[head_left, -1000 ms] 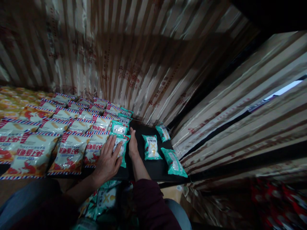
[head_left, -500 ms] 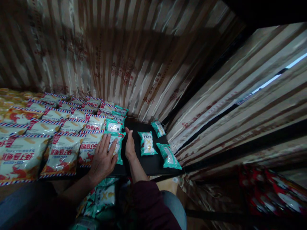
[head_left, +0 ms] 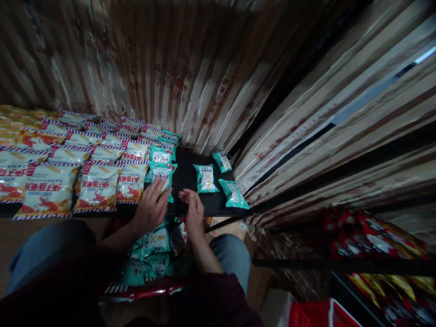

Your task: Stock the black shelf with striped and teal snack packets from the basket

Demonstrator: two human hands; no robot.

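My left hand (head_left: 151, 210) lies flat with fingers stretched over the lower front of a green-and-white snack bag (head_left: 161, 170), the front one of a short row of green bags at the right end of the stock. My right hand (head_left: 193, 213) hovers at the shelf's front edge, fingers loosely curled and nothing visible in them. To its right on the black shelf (head_left: 185, 170) lie three separate green bags: one face up (head_left: 206, 178), one at the back (head_left: 222, 161) and one near the corner (head_left: 233, 194).
Rows of white-and-orange snack bags (head_left: 49, 188) fill the shelf's left side. Below, between my knees, a red basket (head_left: 146, 290) holds several green bags (head_left: 155, 240). Striped curtain-like sheeting (head_left: 204, 91) hangs behind. Lower right are red packets (head_left: 374, 234) and another red basket (head_left: 316, 313).
My right hand has drawn back from beside the green row toward the shelf edge, its fingers curling. My left hand has slid lower on the front green bag. The view has tilted down.
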